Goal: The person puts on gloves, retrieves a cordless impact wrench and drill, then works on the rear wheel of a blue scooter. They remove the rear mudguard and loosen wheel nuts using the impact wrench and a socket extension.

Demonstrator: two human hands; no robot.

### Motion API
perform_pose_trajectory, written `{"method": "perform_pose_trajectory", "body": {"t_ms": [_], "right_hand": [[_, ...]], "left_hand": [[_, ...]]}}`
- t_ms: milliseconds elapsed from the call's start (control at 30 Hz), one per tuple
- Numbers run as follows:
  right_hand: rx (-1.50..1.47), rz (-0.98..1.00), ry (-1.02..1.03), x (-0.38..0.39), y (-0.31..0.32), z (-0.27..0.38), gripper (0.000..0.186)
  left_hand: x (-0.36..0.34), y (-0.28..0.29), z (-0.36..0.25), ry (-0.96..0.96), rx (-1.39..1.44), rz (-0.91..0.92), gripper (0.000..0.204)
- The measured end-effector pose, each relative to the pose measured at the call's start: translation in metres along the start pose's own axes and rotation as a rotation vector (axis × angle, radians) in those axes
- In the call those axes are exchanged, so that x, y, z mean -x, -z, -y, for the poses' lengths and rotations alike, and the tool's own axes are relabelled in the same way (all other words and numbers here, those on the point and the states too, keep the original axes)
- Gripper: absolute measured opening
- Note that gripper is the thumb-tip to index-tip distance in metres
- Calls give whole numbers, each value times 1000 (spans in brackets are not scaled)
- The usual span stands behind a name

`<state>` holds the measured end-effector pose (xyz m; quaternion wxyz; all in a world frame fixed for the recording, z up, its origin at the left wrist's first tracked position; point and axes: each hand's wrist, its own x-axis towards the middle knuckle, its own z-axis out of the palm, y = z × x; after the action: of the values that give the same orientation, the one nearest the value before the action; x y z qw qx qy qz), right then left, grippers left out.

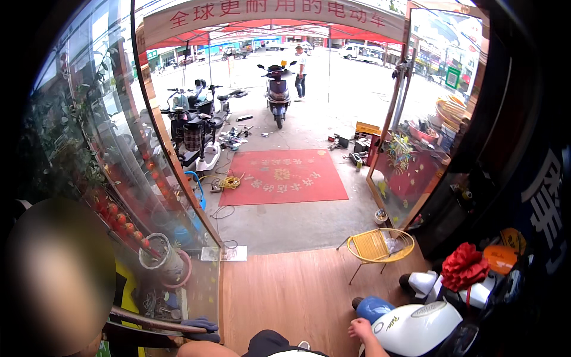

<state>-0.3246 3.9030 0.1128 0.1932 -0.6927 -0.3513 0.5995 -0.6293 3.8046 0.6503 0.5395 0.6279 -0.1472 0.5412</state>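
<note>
While the right hand [359, 328] hangs half-open, seemingly empty, beside the near-right white scooter [419, 327], a loose arm held slightly inward should spare that shell a knock; contact cannot be told. Left hand out of sight. Scooter body smooth, glossy, rounded. Just beyond, right: crumpled red rosette [466, 268]. Wood-grain floor [285, 279], then yellow chair [380, 245], round-framed, slatted, thin-legged. Farther: flat red mat [321, 190], yellow coiled hose [231, 182] at its left. Far: upright dark scooter [278, 92].
</note>
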Motion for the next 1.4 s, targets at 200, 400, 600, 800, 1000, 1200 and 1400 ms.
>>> {"method": "perform_pose_trajectory", "body": {"t_ms": [200,400,600,800,1000,1200,1400], "right_hand": [[-39,-249,402,-155,64,349,21],[64,-245,-37,-277,55,305,18],[204,-42,-690,-313,16,219,21],[340,58,-533,-503,-1,332,18],[-149,-226,-154,-744,73,714,23],[-103,-244,350,-874,127,1042,21],[-111,-358,170,-948,158,1082,26]], "left_hand": [[-51,220,46,-138,-52,-69,31],[-130,458,96,-67,131,-7,29],[-212,644,179,-11,165,37,31],[-290,832,277,35,125,63,32],[-385,1008,336,77,63,134,33],[-418,1168,432,113,266,48,37],[-528,1326,538,698,815,106,31]]}}
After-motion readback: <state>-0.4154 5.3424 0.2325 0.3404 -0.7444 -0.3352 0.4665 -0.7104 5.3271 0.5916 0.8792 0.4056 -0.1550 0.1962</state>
